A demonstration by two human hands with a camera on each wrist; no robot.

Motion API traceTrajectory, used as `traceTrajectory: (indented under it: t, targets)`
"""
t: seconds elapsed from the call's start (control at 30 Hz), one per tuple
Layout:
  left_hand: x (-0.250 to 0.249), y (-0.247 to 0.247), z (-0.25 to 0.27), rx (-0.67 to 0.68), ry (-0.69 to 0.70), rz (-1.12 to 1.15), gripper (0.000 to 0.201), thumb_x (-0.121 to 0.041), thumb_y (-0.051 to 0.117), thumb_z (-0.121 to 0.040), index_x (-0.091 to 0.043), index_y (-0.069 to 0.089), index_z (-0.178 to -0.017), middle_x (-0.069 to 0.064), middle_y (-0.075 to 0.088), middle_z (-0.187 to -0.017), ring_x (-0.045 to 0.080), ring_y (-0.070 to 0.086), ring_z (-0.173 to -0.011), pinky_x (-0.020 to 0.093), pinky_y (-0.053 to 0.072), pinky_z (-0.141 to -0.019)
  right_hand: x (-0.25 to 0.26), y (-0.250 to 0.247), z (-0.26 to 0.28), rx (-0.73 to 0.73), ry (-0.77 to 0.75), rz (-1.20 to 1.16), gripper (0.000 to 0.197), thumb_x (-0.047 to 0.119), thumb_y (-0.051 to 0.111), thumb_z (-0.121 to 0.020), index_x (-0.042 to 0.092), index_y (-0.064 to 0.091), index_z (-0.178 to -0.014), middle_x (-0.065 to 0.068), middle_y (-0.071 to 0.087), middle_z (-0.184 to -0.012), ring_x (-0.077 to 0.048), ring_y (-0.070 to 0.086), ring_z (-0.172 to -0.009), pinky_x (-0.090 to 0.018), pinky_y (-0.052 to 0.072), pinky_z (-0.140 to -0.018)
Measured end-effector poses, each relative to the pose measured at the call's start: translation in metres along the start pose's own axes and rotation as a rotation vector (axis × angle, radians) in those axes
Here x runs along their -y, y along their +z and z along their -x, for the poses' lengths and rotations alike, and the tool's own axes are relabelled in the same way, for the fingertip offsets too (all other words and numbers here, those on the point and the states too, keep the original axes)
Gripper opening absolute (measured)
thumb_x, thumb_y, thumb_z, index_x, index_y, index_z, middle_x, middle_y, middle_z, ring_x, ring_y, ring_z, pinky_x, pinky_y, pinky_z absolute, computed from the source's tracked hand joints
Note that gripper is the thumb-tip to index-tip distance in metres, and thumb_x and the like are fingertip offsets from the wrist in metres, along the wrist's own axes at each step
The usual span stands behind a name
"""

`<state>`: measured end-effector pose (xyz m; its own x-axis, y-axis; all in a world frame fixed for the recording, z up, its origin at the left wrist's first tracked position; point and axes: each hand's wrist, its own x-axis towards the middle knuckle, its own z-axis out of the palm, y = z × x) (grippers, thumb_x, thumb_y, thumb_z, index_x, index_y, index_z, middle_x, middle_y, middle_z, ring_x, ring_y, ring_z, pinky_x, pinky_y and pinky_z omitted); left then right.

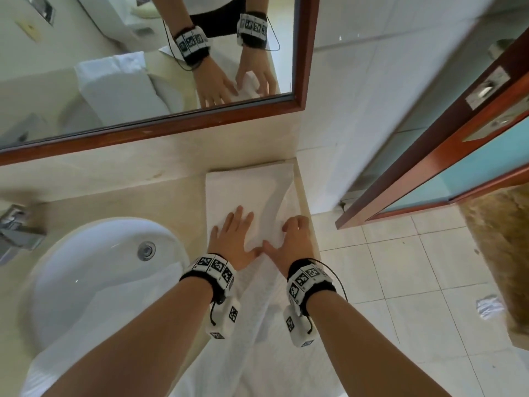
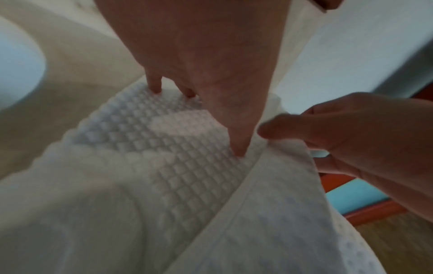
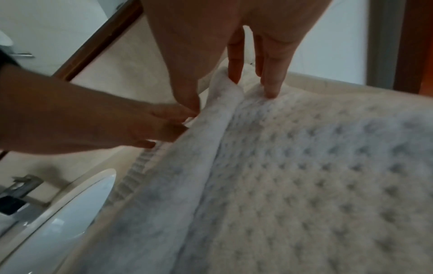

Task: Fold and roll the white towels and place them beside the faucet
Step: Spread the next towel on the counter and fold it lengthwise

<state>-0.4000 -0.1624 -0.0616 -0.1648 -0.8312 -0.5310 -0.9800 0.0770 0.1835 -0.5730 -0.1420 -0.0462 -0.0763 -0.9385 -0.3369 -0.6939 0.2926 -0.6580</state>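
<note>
A white waffle-weave towel [image 1: 246, 190] lies lengthwise on the beige counter [image 1: 114, 179] to the right of the basin, its near end hanging over the front edge. My left hand [image 1: 232, 239] presses flat on it with straight, spread fingers [image 2: 154, 83]. My right hand [image 1: 296, 239] is beside it at the towel's right side, fingers curled. In the right wrist view its thumb and fingers [image 3: 234, 74] pinch a raised fold of the towel [image 3: 304, 166]. The chrome faucet [image 1: 17, 227] stands at the far left behind the basin.
The white basin [image 1: 94, 267] sits left of the towel, with more white towel cloth [image 1: 120, 308] draped over its near side. A wood-framed mirror [image 1: 143, 67] hangs behind the counter. The counter ends just right of the towel. Beyond are tiled floor, a door [image 1: 443, 156] and a brown rug [image 1: 501, 253].
</note>
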Motion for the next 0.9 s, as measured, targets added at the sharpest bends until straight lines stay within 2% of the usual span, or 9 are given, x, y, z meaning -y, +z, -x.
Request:
traceTrajectory:
  t: [0.17,0.27,0.33,0.4,0.53,0.63,0.73,0.8,0.9]
  targets:
    - [-0.001,0.014,0.001,0.050,-0.046,-0.004,0.131,-0.094,0.048,-0.060,-0.033,-0.027,-0.150,-0.006,-0.043,-0.153,0.022,-0.028,-0.146,0.057,-0.006,-0.119,-0.003,0.002,-0.002,0.004,0.023,0.037,0.040,0.003,0.063,-0.078,0.004,0.047,-0.115,-0.005,0.036,-0.129,-0.023,0.051,-0.100,-0.030,0.051,-0.087]
    - [-0.002,0.016,-0.001,0.044,-0.046,0.009,0.134,-0.090,0.054,-0.062,-0.032,-0.029,-0.150,-0.005,-0.045,-0.152,0.024,-0.030,-0.146,0.059,-0.006,-0.119,-0.008,-0.004,-0.006,-0.050,0.041,0.010,0.036,-0.001,0.057,-0.084,0.001,0.046,-0.118,-0.007,0.040,-0.127,-0.019,0.050,-0.085,-0.026,0.049,-0.080]
    - [-0.001,0.018,-0.002,0.035,-0.042,0.026,0.133,-0.088,0.056,-0.064,-0.032,-0.028,-0.150,-0.005,-0.044,-0.152,0.025,-0.030,-0.146,0.060,-0.005,-0.119,-0.010,-0.006,-0.006,-0.089,0.036,0.003,0.035,-0.005,0.055,-0.085,0.003,0.047,-0.118,-0.007,0.041,-0.128,-0.019,0.050,-0.084,-0.025,0.046,-0.077]
    - [0.001,0.020,-0.003,0.026,-0.038,0.033,0.133,-0.087,0.056,-0.064,-0.032,-0.029,-0.149,-0.004,-0.045,-0.152,0.026,-0.031,-0.145,0.061,-0.006,-0.118,-0.011,-0.006,-0.007,-0.138,0.019,-0.013,0.039,-0.009,0.054,-0.084,0.008,0.047,-0.118,-0.005,0.042,-0.129,-0.023,0.056,-0.088,-0.031,0.052,-0.081]
    - [-0.003,0.015,-0.009,0.036,-0.059,0.035,0.133,-0.083,0.059,-0.066,-0.030,-0.030,-0.149,-0.002,-0.046,-0.151,0.029,-0.033,-0.144,0.063,-0.008,-0.117,-0.020,-0.006,-0.010,-0.180,0.013,0.037,0.036,-0.003,0.064,-0.084,0.012,0.049,-0.113,-0.005,0.042,-0.127,-0.023,0.056,-0.093,-0.038,0.056,-0.086]
    - [-0.008,0.014,-0.014,0.037,-0.084,0.042,0.127,-0.082,0.055,-0.072,-0.029,-0.030,-0.149,-0.001,-0.046,-0.151,0.030,-0.034,-0.143,0.065,-0.008,-0.116,-0.022,-0.003,0.005,-0.218,-0.240,0.440,0.031,0.011,0.067,-0.079,0.015,0.057,-0.108,-0.009,0.052,-0.109,-0.028,0.051,-0.095,-0.041,0.051,-0.082]
    - [-0.009,0.012,-0.013,0.022,-0.088,0.017,0.122,-0.085,0.046,-0.074,-0.027,-0.031,-0.149,0.001,-0.045,-0.152,0.032,-0.033,-0.143,0.065,-0.008,-0.116,-0.018,0.002,0.039,0.079,-0.410,0.503,0.023,0.028,0.052,-0.094,0.023,0.053,-0.117,0.001,0.061,-0.097,-0.020,0.058,-0.085,-0.036,0.051,-0.080]
    - [-0.010,0.010,-0.007,0.011,-0.098,0.016,0.117,-0.080,0.046,-0.080,-0.024,-0.027,-0.151,0.004,-0.038,-0.156,0.032,-0.027,-0.146,0.062,-0.007,-0.117,-0.017,0.002,0.060,0.263,-0.328,0.384,0.026,0.036,0.044,-0.099,0.027,0.045,-0.123,0.006,0.063,-0.086,-0.016,0.060,-0.072,-0.033,0.053,-0.070]
    - [-0.016,0.015,0.021,-0.143,-0.103,0.006,0.094,-0.057,0.051,-0.094,-0.017,-0.005,-0.157,0.010,-0.011,-0.165,0.033,-0.006,-0.151,0.053,0.000,-0.122,-0.018,0.001,0.082,0.360,-0.317,0.418,0.030,0.044,0.040,-0.100,0.027,0.040,-0.124,0.009,0.057,-0.073,-0.015,0.058,-0.065,-0.031,0.048,-0.064]
